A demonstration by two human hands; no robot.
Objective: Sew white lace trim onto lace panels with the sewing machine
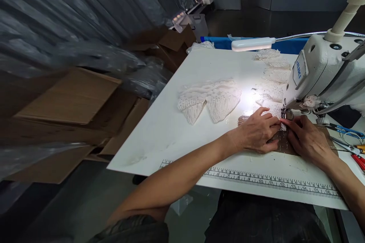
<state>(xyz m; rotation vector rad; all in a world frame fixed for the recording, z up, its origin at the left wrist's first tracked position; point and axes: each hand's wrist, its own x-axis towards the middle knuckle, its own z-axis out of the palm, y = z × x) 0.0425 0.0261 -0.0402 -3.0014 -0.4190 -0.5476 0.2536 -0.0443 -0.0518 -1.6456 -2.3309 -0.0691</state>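
A white sewing machine (327,72) stands at the right of the table, its presser foot (283,113) down by the cloth. White lace fabric (270,107) runs under and behind the foot. My left hand (261,131) is closed at the near left of the foot, fingertips pinching the lace edge. Close on the other side, my right hand (309,136) has its thumb and fingers pressed together on the same edge. The fingertips of both hands almost meet in front of the needle area. The exact bit of lace between them is mostly hidden.
More white lace pieces (209,98) lie on the white table (159,136). A printed ruler (256,178) follows the front edge. Scissors (346,146) and blue-handled snips (350,131) lie at the right. A lamp (253,44) hangs over the back. Cardboard boxes (68,95) stand at the left.
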